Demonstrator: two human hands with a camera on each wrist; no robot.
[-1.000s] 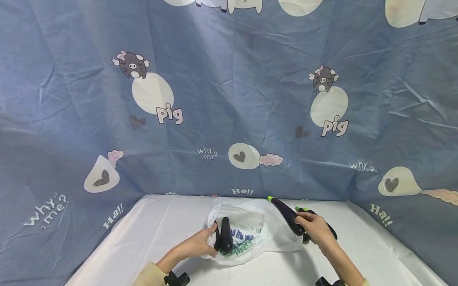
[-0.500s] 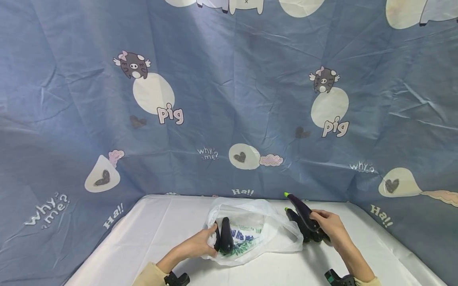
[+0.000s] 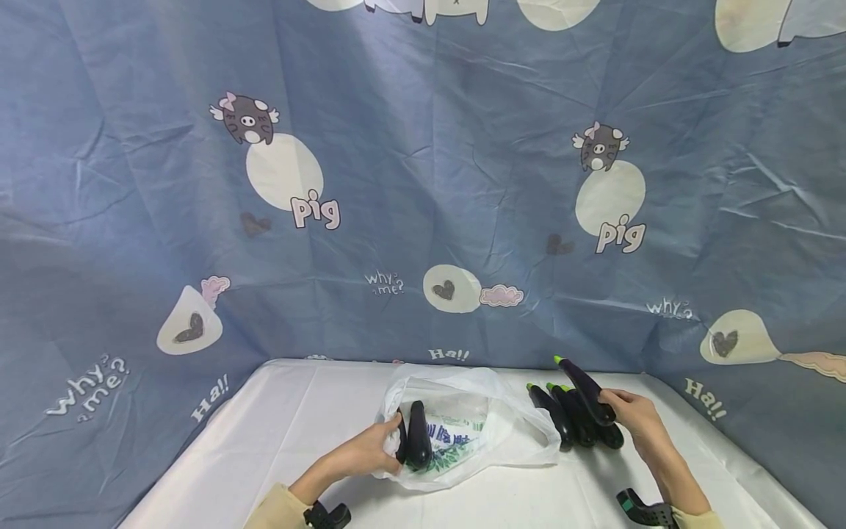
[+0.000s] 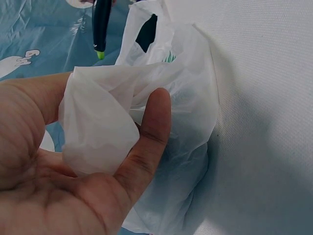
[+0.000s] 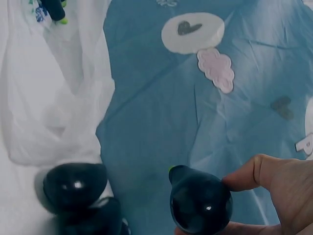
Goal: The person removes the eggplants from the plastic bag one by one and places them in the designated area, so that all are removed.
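Observation:
A white plastic bag [image 3: 512, 444] lies on its side with its mouth spread wide. My left hand [image 3: 360, 452] grips the left edge of that mouth; in the left wrist view a fold of the bag [image 4: 98, 122] is bunched between fingers and thumb. Inside rest two dark eggplants [image 3: 418, 439], one partly hidden by the left fingers. On the right, my right hand [image 3: 637, 420] holds another eggplant [image 3: 584, 389] near its thick end, its green stem pointing up and away. Below it, several eggplants [image 3: 557, 417] lie side by side, stems toward the back.
A white cloth covers the table [image 3: 311, 400]. Behind it hangs a blue curtain [image 3: 370, 220] with pig drawings, which also flanks both sides. The bag's right end reaches close to the row of eggplants.
My right hand has moved right with the eggplant, from beside the bag to over the row, which now shows more fully. The left hand and bag stay put.

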